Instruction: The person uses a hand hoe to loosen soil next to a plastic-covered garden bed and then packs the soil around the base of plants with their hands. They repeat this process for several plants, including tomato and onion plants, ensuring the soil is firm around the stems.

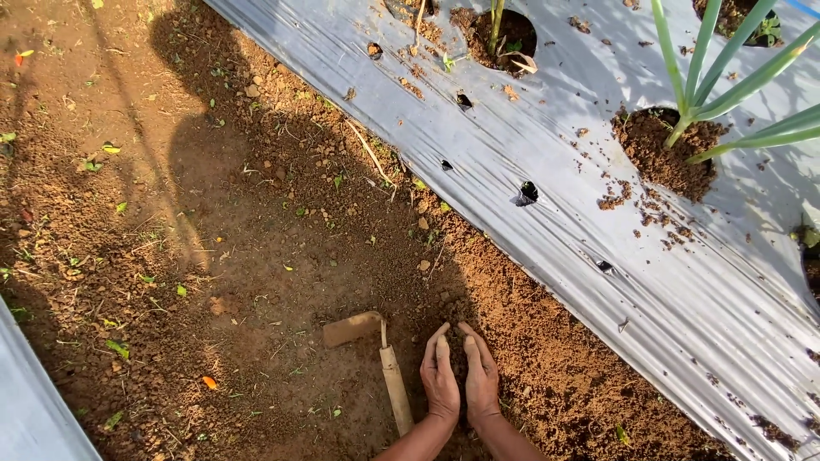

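Left hand [440, 376] and right hand [481, 376], grips flat open, press soil [512, 341] beside hoe [380, 358].

Both forearms are bare with no sleeves, the left hand [440, 376] and right hand [481, 376] ungloved (no rings or watch visible), soil-dusted.

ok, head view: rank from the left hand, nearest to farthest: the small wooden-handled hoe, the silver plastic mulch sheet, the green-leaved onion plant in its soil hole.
From the left hand:
1. Small wooden-handled hoe, lying on the soil just to its left.
2. Silver plastic mulch sheet, its edge running diagonally ahead and to the right.
3. Green-leaved onion plant, upper right, growing through a hole in the sheet.
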